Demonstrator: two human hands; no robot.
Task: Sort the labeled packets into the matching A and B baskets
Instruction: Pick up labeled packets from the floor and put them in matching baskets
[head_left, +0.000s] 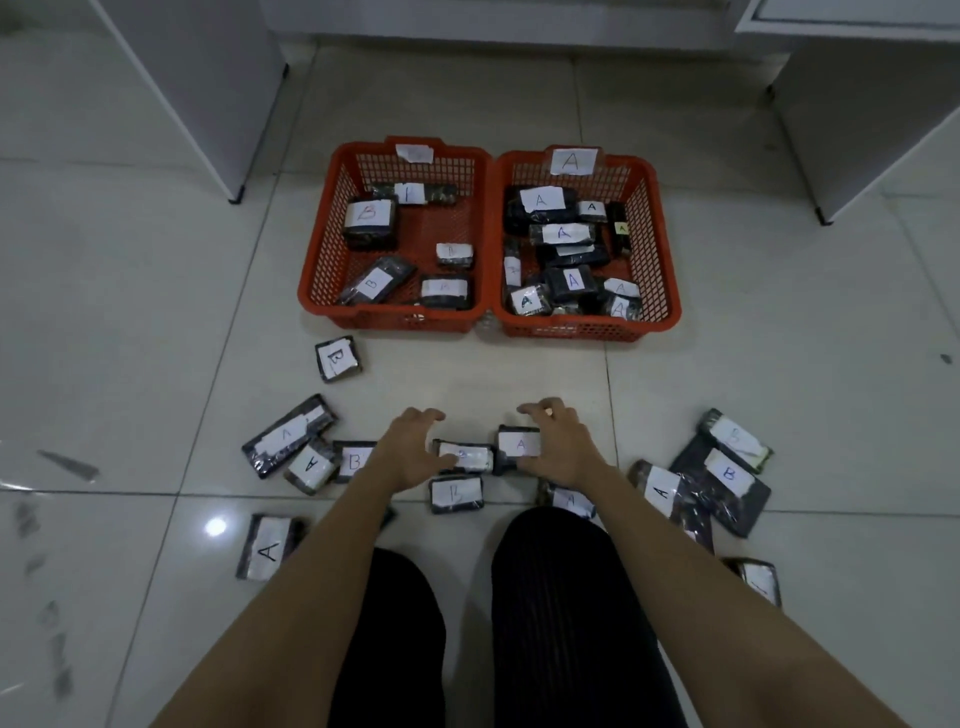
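Pale glossy floor tiles (156, 270) fill the frame, with white cabinet panels (208, 78) cut off at the upper left and upper right. At upper centre stand two orange plastic mesh baskets side by side, rims touching. The left basket (322, 260) carries a paper tag on its far rim whose letter is washed out and unreadable; the dark wrapped packets inside it show B labels where legible. The right basket (660, 270) bears a clear A tag and holds a crowded pile of dark packets labelled A, several overlapped so only part of each label shows. Loose dark packets with white paper labels lie scattered across the lower middle of the frame. The left hand (410, 452), fingers spread and curled, hovers over a small dark packet with a blurred label (470, 457), its thumb at that packet's left end; firm contact cannot be confirmed. The right hand (558, 441) is curled around a small dark packet labelled A (519, 444), fingers over its far edge and thumb near its lower edge; whether it is lifted cannot be told. A packet labelled B (457, 493) lies just below them. One packet (571, 500) is largely hidden beneath the right wrist. Dark-trousered knees (561, 597) occupy the bottom centre.
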